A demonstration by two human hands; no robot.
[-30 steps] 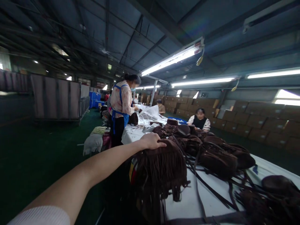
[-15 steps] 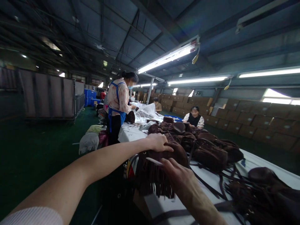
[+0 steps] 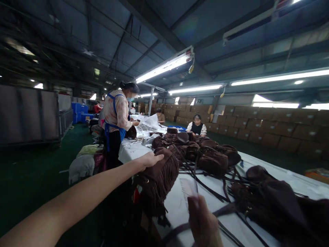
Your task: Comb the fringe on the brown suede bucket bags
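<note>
Left hand apparently atop fringed bag

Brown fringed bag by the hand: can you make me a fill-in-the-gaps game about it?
The left hand rests on ___ of the brown fringed suede bag.
That bag lies on a table with a ___ cloth cover.
The right hand, at the picture's ___ edge, holds up a thin clear piece.
The standing person nearby wears a ___ apron.
Missing words: top, white, bottom, blue.
</note>
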